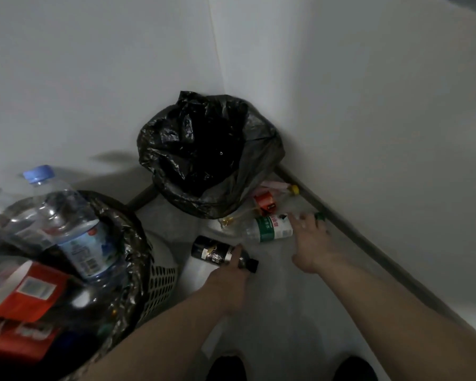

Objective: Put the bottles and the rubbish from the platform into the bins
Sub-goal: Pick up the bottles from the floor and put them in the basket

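Dim, grainy indoor light falls from above; a soft shadow spreads on the wall at nine o'clock. Motion blur smears the right hand [311,243]. Wide-angle distortion bends the edges.

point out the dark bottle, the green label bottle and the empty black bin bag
dark bottle [220,253], head view, on its label
green label bottle [272,229], head view, on the white and green label
black bin bag [261,138], head view, on its right rim

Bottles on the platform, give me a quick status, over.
Left hand grips dark bottle. Right hand open on clear bottle, not gripping yet. Corner bin open; near bin piled high. Path clear.
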